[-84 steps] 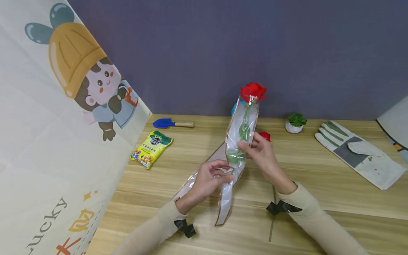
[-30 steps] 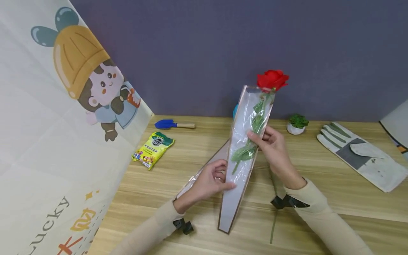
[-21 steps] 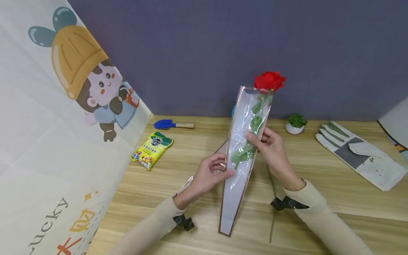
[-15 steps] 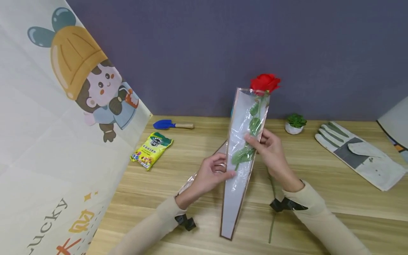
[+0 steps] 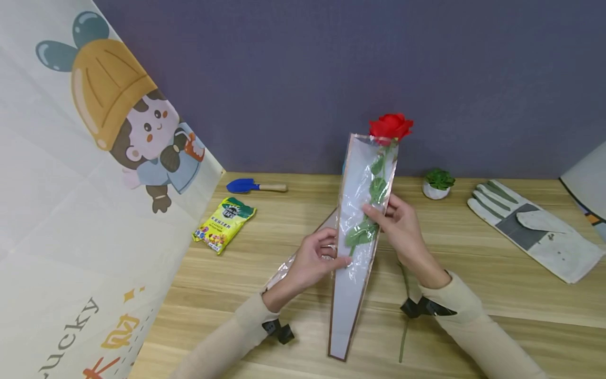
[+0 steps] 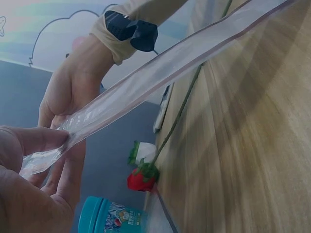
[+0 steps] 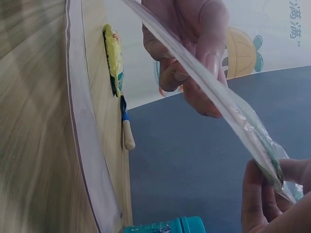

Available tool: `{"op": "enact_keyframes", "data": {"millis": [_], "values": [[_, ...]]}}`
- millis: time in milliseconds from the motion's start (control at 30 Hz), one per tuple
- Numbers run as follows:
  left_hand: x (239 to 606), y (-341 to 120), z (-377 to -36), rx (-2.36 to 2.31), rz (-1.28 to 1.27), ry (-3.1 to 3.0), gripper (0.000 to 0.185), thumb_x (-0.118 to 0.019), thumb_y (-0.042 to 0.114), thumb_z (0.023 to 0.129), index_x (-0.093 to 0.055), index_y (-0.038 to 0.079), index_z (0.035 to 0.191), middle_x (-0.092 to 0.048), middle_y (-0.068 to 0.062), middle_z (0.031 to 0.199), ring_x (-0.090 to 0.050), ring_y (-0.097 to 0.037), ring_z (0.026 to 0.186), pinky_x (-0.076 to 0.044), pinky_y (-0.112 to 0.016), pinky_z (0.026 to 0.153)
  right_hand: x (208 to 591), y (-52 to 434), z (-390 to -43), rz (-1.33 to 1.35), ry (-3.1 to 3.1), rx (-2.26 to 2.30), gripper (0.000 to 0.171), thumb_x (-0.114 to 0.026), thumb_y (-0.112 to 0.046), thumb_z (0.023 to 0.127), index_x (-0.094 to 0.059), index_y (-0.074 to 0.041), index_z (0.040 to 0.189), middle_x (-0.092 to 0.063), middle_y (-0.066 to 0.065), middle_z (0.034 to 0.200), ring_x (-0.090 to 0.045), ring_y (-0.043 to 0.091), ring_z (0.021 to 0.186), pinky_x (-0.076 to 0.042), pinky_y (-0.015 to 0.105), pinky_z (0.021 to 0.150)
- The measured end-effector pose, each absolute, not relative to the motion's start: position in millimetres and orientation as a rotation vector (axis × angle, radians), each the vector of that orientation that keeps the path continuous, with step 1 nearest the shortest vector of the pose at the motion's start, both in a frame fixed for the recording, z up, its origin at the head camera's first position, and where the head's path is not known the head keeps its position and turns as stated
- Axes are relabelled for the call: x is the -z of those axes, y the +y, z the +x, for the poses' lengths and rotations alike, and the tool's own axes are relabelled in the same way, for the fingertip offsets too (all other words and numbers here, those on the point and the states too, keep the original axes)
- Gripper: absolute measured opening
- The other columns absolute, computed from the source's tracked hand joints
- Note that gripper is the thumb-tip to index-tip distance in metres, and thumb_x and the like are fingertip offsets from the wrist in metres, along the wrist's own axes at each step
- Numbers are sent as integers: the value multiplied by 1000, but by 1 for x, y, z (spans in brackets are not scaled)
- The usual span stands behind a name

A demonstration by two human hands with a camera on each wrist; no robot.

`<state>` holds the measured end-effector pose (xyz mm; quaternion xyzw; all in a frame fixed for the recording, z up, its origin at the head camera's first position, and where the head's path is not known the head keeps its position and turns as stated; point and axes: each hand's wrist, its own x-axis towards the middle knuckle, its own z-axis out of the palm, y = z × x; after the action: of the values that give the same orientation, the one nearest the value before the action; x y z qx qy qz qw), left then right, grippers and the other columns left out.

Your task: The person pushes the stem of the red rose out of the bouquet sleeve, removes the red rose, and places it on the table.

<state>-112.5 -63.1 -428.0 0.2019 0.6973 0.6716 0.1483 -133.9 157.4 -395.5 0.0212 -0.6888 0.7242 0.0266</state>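
A red rose [image 5: 390,126] with a green stem stands tilted inside a clear plastic sleeve [image 5: 352,295], its bloom poking out of the top. My left hand [image 5: 338,259] pinches the sleeve's left edge at mid-height. My right hand [image 5: 376,210] pinches the right edge and the stem through the plastic. The sleeve's narrow tip hangs just above the wooden table [image 5: 473,273]. In the left wrist view my left thumb [image 6: 29,141] presses the sleeve [image 6: 160,73]. The right wrist view has the right hand's fingers [image 7: 265,194] gripping the sleeve [image 7: 214,92].
A second rose [image 6: 141,179] lies on the table, its stem [image 5: 402,342] passing under my right forearm. Another flat sleeve [image 7: 82,136] lies under my left hand. Around are a yellow packet [image 5: 224,222], a blue trowel [image 5: 246,185], a small potted plant [image 5: 437,182], a work glove [image 5: 535,226] and a teal can [image 6: 112,218].
The sleeve, crumpled and bent 2.8 s ago, now hangs straight and flat. Over the last second the rose and sleeve have shifted slightly left and down; both hands keep their hold.
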Motion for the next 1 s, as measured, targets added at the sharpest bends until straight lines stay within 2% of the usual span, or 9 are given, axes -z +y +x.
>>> {"op": "enact_keyframes", "data": {"millis": [167,267,600,800,1000], "values": [[429,-65,-114,-1885,595,2046,45,-79,-2,85,-63,-2,127,-74,-29,116,-71,-6,82,-64,-27,75,395,155,-133,69,-2130,-2238,45,-70,-14,100,-55,3,139,-78,-15,92,-74,3,82,-63,21,71],[429,-66,-114,-1881,598,2050,44,-78,-3,85,-63,-1,126,-74,-29,115,-70,-6,80,-64,-25,73,395,154,-133,65,-2137,-2229,46,-69,-12,101,-54,5,140,-78,-16,91,-74,2,82,-63,21,71],[427,-66,-113,-1934,612,2042,42,-78,-5,83,-64,-4,123,-73,-32,106,-67,-6,75,-60,-21,68,394,153,-132,78,-2125,-2243,43,-69,-11,100,-55,5,137,-78,-14,90,-74,3,82,-63,22,71],[426,-65,-111,-1966,601,2039,41,-79,-6,83,-64,-5,122,-73,-33,108,-68,-5,74,-60,-20,68,394,152,-130,75,-2121,-2263,44,-70,-8,99,-54,6,137,-78,-13,90,-74,4,81,-63,21,73],[429,-63,-111,-1993,590,2054,38,-78,-8,82,-66,-6,118,-73,-33,108,-69,-4,75,-60,-20,67,394,148,-128,60,-2187,-2220,46,-71,-11,99,-54,6,139,-77,-16,91,-73,3,81,-63,20,73]]}}
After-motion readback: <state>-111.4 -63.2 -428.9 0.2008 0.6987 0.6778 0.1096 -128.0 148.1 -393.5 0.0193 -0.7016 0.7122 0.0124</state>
